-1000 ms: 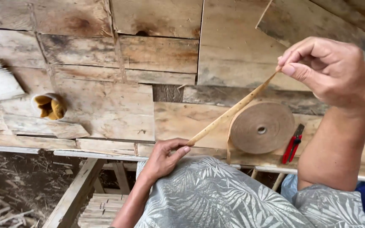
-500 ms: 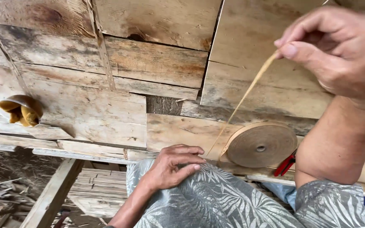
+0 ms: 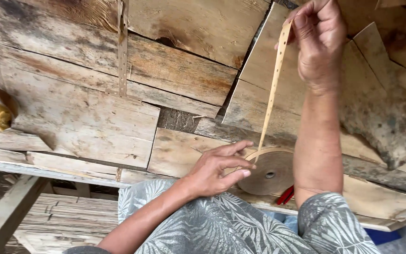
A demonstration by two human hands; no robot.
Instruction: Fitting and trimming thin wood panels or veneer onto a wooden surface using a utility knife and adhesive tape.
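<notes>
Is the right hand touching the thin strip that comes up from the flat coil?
Touching. The head view shows the right hand pinching the top of the strip between its fingertips, with no gap, above the coil.

You are working in soft, even daylight with no glare, so the plank table [image 3: 95,122] reads clearly, grain and stains sharp. Your right hand [image 3: 318,42] casts only a faint shadow on the boards beside the strip [image 3: 273,89]. The bottom left corner falls dimmer, and the edges bend slightly.
</notes>
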